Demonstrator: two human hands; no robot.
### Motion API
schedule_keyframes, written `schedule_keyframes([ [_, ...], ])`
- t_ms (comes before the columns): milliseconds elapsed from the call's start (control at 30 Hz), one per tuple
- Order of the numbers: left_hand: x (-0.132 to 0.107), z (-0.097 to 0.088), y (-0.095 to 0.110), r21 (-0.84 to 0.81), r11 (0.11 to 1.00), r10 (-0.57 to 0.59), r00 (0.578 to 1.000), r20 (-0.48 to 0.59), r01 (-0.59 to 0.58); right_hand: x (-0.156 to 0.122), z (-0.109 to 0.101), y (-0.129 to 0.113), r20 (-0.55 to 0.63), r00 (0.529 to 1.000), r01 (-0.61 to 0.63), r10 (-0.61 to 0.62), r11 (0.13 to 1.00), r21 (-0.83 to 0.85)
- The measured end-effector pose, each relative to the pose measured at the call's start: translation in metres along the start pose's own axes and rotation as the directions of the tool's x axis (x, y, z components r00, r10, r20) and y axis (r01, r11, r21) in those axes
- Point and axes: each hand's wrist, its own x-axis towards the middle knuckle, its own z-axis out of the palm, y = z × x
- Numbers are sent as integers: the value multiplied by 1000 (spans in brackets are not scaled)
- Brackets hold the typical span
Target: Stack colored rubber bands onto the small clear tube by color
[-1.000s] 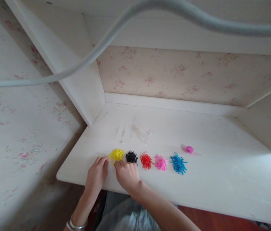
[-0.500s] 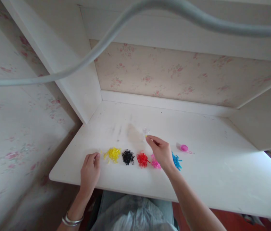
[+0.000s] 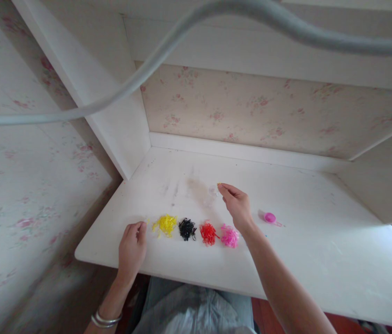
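Small piles of rubber bands lie in a row on the white desk: yellow (image 3: 166, 225), black (image 3: 187, 228), red (image 3: 208, 233) and pink (image 3: 229, 235). My right hand (image 3: 236, 204) is raised above the row, thumb and forefinger pinching a small yellow rubber band (image 3: 218, 184). Close to those fingertips lies a clear plastic piece (image 3: 213, 190), hard to make out. My left hand (image 3: 132, 246) rests curled on the desk left of the yellow pile; a yellow strand shows just past its fingertips, and whatever is inside is hidden. My right forearm covers most of the blue pile.
A pink round container (image 3: 270, 217) with a loop stands right of my right hand. The desk (image 3: 307, 260) has a raised back edge, with side panels at left and right. A thick pale cable (image 3: 112, 95) crosses the top of the view.
My right hand has moved slightly up and to the right with the yellow band, uncovering the pink pile and covering the blue one. My left hand stays in place on the desk.
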Motion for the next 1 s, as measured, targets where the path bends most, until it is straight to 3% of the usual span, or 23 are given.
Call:
schedule_keyframes([
  [367, 0, 0, 0, -7, 1000, 18, 999, -27, -19, 5, -2, 5, 4, 1000, 9, -9, 1000, -29],
  [600, 5, -8, 8, -79, 995, -59, 998, -30, 56, 0, -10, 10, -14, 1000, -6, 5, 1000, -9],
  [700, 13, -15, 34, -145, 989, -13, 999, -39, 8, -5, -16, 14, -7, 1000, -15, 15, 1000, -13],
  [833, 31, -20, 88, -288, 950, 135, 990, 33, -119, -17, -24, 22, 17, 1000, -18, 18, 999, -27],
  [1000, 56, -2, 150, -406, 866, 383, 910, 161, -292, -51, -23, 32, 122, 992, 11, 9, 987, -162],
])
